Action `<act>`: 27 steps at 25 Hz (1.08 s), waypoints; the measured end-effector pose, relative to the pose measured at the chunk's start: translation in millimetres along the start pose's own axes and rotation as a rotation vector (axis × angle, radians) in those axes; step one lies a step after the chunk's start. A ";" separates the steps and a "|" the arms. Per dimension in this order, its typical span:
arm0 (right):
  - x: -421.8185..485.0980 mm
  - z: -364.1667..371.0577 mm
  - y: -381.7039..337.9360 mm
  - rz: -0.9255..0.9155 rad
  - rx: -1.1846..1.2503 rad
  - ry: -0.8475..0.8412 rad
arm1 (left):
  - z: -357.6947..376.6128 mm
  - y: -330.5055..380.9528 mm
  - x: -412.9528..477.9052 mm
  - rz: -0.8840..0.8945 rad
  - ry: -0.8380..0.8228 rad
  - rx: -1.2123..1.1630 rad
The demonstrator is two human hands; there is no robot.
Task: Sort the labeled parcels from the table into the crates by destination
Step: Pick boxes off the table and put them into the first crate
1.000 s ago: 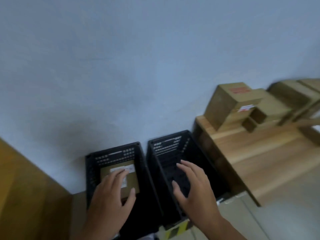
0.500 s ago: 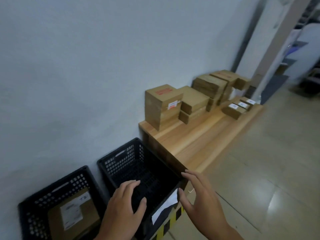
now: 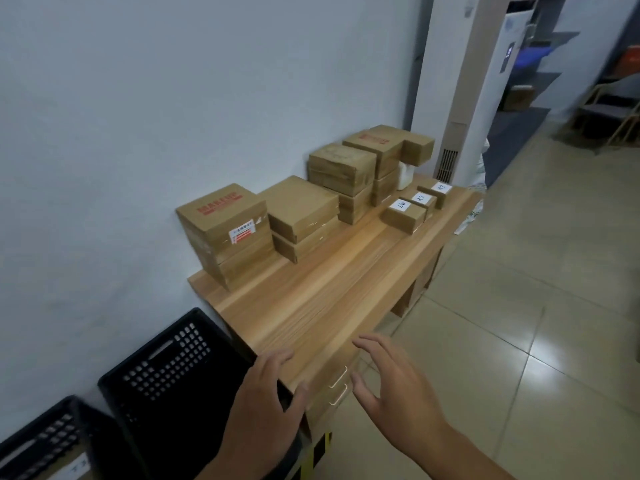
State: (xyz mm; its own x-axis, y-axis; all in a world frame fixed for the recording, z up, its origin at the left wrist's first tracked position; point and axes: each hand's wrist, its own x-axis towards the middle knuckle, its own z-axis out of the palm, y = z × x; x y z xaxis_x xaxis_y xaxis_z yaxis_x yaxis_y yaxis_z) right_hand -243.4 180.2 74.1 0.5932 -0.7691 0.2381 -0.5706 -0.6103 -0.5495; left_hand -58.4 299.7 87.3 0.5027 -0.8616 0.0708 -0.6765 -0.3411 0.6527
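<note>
At the bottom of the view, both hands are held out palm down and grasp nothing. The left hand (image 3: 263, 410) has relaxed, slightly bent fingers and hangs where the nearer crate (image 3: 166, 368) meets the near corner of the table (image 3: 311, 306); whether it touches either I cannot tell. The right hand (image 3: 394, 396) has spread, lightly curved fingers with the thumb apart. It is in front of the table's near edge, above the tiled floor (image 3: 519, 306), and its forearm runs out at the bottom right.

The nearer crate is black and stands against the wall (image 3: 173, 98), just beside the table's end. Its inside is dark and partly covered by the left hand, so its contents cannot be made out. A second crate (image 3: 41, 441) at the bottom left is cut off by the frame; only a corner of a brown parcel (image 3: 74, 471) with a white label shows inside it.

Further along the table, against the wall, stands a large box (image 3: 221, 230) with red print and a sticker. Just beside it is a stack of flat boxes (image 3: 301, 213), and taller stacks (image 3: 341, 168) stand beyond. Near the far front edge three small labelled parcels (image 3: 403, 213) sit in a row, touching; their writing is too small to read. The room past the white pillar (image 3: 464, 98) is blurred.
</note>
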 end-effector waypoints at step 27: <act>391.2 13.4 213.7 -0.403 -0.368 -0.139 | 99.9 -12.5 358.0 -0.373 0.200 0.016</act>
State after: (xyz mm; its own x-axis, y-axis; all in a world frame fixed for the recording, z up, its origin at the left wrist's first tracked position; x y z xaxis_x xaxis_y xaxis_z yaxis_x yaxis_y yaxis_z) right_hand -125.7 -248.5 39.1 0.8601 -0.4447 0.2499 -0.4296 -0.8956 -0.1151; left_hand 76.3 -42.1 29.2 0.8082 -0.5885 -0.0217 -0.4359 -0.6225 0.6500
